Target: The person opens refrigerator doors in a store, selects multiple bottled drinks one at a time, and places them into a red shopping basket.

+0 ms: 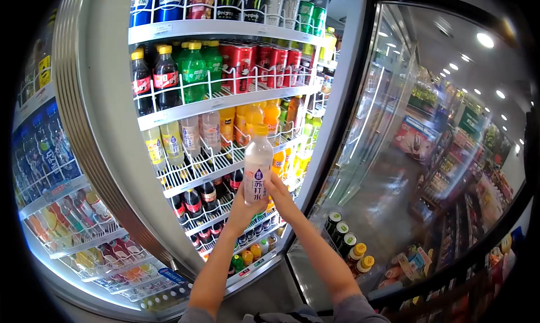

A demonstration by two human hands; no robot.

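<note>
A clear bottle (258,160) with a yellow cap and a white and purple label stands upright between my two hands, in front of the drinks shelves. My left hand (242,210) is closed round its lower left side. On the right side of the bottle, my right hand (279,194) grips it near the label. Behind it, a wire-fronted shelf (208,175) holds similar clear bottles (190,134) and orange drinks (226,122).
Upper shelves hold cans (242,64), green bottles (194,72) and cola bottles (165,75). An open glass door (365,131) stands at the right, with several bottles and cans low behind it. Another lit cooler (53,193) is at the left.
</note>
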